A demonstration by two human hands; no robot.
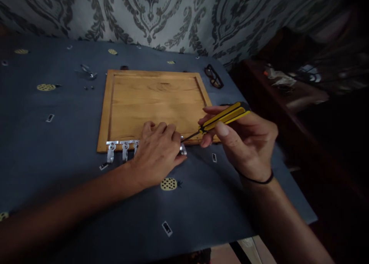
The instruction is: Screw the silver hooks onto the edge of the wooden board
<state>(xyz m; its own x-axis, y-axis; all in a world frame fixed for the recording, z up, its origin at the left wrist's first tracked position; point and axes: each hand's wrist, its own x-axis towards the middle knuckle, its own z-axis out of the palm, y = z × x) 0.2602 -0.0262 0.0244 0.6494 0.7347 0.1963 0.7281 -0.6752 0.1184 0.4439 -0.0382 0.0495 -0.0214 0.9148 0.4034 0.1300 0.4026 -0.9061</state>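
A wooden board (155, 106) with a raised frame lies flat on the table. Along its near edge sit several silver metal hooks (111, 152), their curved ends hanging past the edge. My left hand (158, 152) is closed over that edge, thumb and fingers pressed on another metal hook (182, 150) that is mostly hidden beneath it. In my right hand (245, 141) is a screwdriver (225, 117) with a yellow and black handle, tilted down to the left. Its thin shaft points at the hook by my left fingertips; whether the tip touches a screw is too small to tell.
A blue patterned cloth (69, 141) covers the table. Glasses (213, 76) lie beyond the board's right corner. Small metal parts (88, 72) and two tiny pieces (89, 87) rest at the left. A patterned curtain or wall (150, 14) stands behind; dark furniture (276, 98) is at the right.
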